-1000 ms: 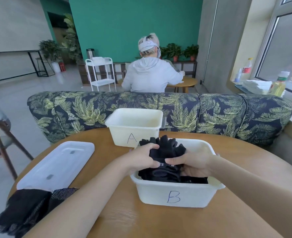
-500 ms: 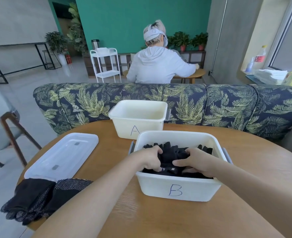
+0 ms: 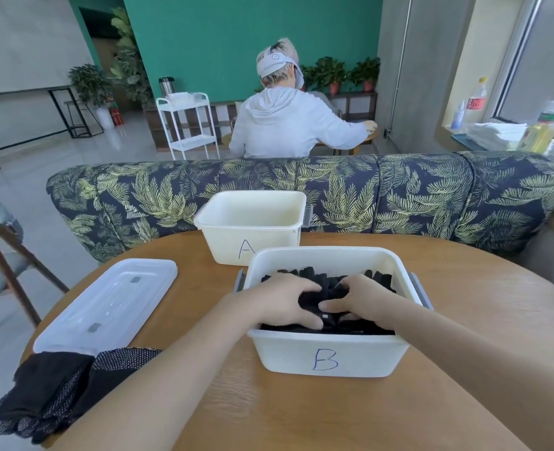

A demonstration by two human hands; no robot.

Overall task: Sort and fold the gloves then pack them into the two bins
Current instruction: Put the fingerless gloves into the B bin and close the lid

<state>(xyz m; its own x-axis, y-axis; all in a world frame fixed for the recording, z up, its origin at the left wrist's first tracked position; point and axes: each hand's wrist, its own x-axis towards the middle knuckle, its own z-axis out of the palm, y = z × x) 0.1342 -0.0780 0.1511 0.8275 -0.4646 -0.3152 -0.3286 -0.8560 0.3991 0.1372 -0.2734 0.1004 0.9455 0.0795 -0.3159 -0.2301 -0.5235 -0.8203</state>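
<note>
Fingers of both hands grip black gloves inside bin B, well within its rim.

left hand: bare, no glove, no ring or watch in view | right hand: bare, no glove, no ring or watch in view | forearms behind both hands: bare up to the picture's edge, no sleeve visible | nails: short, unpainted

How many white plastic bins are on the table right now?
2: white plastic bin marked A at the table's far edge, white plastic bin marked B just in front, holding black gloves.
</note>
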